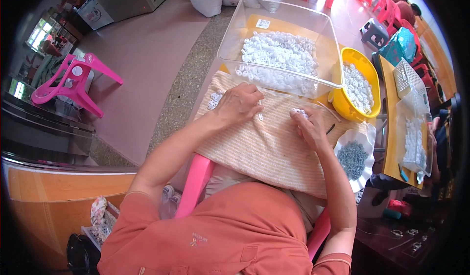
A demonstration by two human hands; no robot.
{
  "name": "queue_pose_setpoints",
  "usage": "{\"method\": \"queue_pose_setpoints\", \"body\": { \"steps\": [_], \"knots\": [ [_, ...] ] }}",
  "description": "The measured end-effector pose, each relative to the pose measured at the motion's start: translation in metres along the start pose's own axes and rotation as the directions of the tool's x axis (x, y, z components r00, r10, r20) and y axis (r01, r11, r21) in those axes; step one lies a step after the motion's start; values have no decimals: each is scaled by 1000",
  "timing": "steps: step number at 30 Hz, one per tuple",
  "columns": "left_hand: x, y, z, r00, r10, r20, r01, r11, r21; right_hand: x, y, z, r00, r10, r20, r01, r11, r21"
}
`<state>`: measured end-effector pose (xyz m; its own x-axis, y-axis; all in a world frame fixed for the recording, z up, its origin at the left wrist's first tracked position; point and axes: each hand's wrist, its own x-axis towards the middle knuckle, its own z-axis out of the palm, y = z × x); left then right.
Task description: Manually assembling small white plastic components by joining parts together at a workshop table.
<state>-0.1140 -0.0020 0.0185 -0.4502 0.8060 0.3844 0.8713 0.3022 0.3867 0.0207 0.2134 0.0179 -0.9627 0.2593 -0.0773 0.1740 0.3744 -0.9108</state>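
My left hand (240, 103) rests over the ribbed beige towel (274, 143), fingers curled together; what they may pinch is hidden. Right below its fingertips lies a small white plastic piece (260, 116) with holes. A little group of similar white pieces (214, 100) sits on the towel to the left of that hand. My right hand (311, 127) is closed around several small white plastic pieces (300, 112), which show between thumb and fingers. Beyond both hands stands a clear plastic bin (279, 84) with a heap of the same white pieces in it.
To the right are a yellow basin (350, 111) of white parts and a white fluted dish (364, 177) of small grey metal parts. A thin black stick (331, 128) lies by my right wrist. A pink chair (78, 81) stands left; white sacks (208, 1) stand behind the bin.
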Motion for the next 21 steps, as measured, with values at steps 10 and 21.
{"method": "queue_pose_setpoints", "body": {
  "steps": [10,21],
  "knots": [
    [12,4,-4,976,-120,179,129,991,-37,-1,3,0,1000,-7,8,7,1000,-1],
    [-11,24,-15,949,181,257,-206,976,74,-9,-15,1,998,55,12,-56,988,143]
  ]
}}
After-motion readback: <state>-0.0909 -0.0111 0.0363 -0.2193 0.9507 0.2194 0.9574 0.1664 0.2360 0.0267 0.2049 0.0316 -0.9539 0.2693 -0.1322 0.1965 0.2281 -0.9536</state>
